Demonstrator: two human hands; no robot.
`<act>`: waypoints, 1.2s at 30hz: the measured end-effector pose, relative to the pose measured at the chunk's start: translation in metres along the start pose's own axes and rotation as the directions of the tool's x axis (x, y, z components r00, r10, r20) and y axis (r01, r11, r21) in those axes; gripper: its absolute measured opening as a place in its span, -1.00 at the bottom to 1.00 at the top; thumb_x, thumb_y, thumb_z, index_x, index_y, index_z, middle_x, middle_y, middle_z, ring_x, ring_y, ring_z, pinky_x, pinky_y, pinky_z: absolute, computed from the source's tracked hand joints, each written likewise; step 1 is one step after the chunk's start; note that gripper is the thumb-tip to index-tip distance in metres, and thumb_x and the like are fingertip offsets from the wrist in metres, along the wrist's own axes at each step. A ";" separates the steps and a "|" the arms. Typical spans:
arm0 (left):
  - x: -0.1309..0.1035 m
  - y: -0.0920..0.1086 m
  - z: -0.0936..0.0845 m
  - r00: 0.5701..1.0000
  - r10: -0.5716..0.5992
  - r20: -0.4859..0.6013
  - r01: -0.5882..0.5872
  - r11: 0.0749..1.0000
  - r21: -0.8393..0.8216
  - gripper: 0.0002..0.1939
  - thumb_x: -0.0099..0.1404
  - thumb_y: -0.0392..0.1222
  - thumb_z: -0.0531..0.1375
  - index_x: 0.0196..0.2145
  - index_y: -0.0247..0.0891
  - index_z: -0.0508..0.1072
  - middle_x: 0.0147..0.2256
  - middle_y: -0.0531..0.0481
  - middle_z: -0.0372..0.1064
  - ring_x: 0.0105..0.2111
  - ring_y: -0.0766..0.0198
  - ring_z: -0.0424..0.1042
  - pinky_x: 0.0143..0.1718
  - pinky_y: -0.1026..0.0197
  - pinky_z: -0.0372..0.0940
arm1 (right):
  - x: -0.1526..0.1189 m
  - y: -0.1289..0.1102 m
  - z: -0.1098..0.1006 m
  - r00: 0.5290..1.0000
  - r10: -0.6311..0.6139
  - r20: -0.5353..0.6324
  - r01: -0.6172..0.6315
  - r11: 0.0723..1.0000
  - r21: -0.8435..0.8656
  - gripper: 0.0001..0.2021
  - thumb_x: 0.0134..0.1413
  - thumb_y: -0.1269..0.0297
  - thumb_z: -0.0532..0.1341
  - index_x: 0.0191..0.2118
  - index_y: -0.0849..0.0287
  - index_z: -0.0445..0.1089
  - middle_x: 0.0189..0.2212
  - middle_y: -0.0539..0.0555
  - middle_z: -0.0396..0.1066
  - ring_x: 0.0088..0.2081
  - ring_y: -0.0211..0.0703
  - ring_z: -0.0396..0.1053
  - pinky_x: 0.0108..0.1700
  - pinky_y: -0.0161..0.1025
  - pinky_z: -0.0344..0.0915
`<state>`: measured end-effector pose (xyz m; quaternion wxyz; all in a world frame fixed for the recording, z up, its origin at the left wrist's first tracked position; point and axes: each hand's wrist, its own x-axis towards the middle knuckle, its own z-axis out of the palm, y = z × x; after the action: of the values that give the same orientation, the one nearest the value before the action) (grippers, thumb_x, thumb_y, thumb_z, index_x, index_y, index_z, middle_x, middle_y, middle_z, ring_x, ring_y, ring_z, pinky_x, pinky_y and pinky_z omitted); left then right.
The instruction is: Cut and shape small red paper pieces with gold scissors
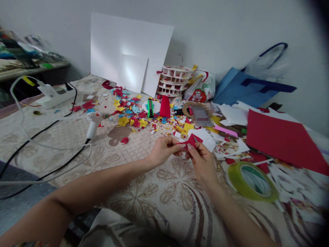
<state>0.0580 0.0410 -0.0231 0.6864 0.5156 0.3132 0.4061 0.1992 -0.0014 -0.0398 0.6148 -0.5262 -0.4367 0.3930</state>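
Observation:
In the head view, my left hand [166, 148] pinches a small red piece of paper or foam [193, 139] between thumb and fingers. My right hand [204, 164] is closed on the same red piece from the other side, so the two hands nearly touch. A thin grey tip shows by my right fingers; what it belongs to is hidden. Just behind the hands lie white paper scraps [205, 137] and a yellow square [188, 128]. Red, yellow and blue flower cut-outs [123, 121] are strewn farther back on the patterned tablecloth [144, 192].
A glue gun [93, 127] with cables stands left, near a power strip [55, 97]. White boards [108, 44] lean on the wall beside a round tiered white structure [174, 79]. At right are a tape roll [235, 175], red sheet [285, 140] and blue bag [232, 87].

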 end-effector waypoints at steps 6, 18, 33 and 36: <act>-0.001 -0.001 0.002 0.998 0.054 -0.012 -0.053 0.996 0.066 -0.65 0.05 0.01 0.26 -0.49 -0.38 0.31 -0.58 0.02 0.36 -0.59 0.42 0.35 -0.50 0.33 0.29 | -0.001 0.000 -0.001 1.000 0.021 0.024 -0.021 1.000 0.009 -0.83 -0.03 0.16 0.25 -0.40 0.16 0.36 -0.56 -0.06 0.31 -0.56 -0.34 0.19 -0.49 -0.34 0.15; -0.002 -0.006 0.001 0.990 0.138 0.013 -0.139 0.980 0.140 -0.69 0.07 -0.04 0.25 -0.43 -0.38 0.33 -0.51 0.00 0.35 -0.49 0.36 0.41 -0.41 0.27 0.33 | -0.002 0.001 -0.001 1.000 -0.006 0.018 0.006 1.000 -0.025 -0.81 -0.02 0.15 0.24 -0.44 0.17 0.33 -0.60 -0.07 0.27 -0.57 -0.34 0.17 -0.52 -0.36 0.12; -0.002 0.000 0.001 0.996 0.083 0.024 -0.084 0.994 0.073 -0.69 0.05 -0.06 0.28 -0.45 -0.42 0.40 -0.54 -0.02 0.39 -0.54 0.41 0.38 -0.44 0.33 0.32 | -0.002 0.000 0.000 1.000 0.014 0.014 -0.014 0.999 0.047 -0.83 -0.03 0.18 0.25 -0.44 0.17 0.33 -0.58 -0.07 0.28 -0.57 -0.35 0.16 -0.51 -0.35 0.11; -0.001 0.000 0.000 0.995 0.089 0.055 -0.093 0.993 0.070 -0.70 0.06 -0.08 0.27 -0.39 -0.42 0.43 -0.51 -0.03 0.41 -0.50 0.39 0.40 -0.39 0.32 0.33 | 0.000 -0.002 -0.001 0.999 0.032 0.008 -0.032 0.995 0.099 -0.83 -0.03 0.20 0.26 -0.44 0.17 0.32 -0.59 -0.08 0.27 -0.57 -0.36 0.16 -0.50 -0.35 0.11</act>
<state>0.0577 0.0404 -0.0234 0.6559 0.5642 0.2862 0.4118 0.2002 -0.0021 -0.0380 0.6325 -0.5006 -0.4101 0.4256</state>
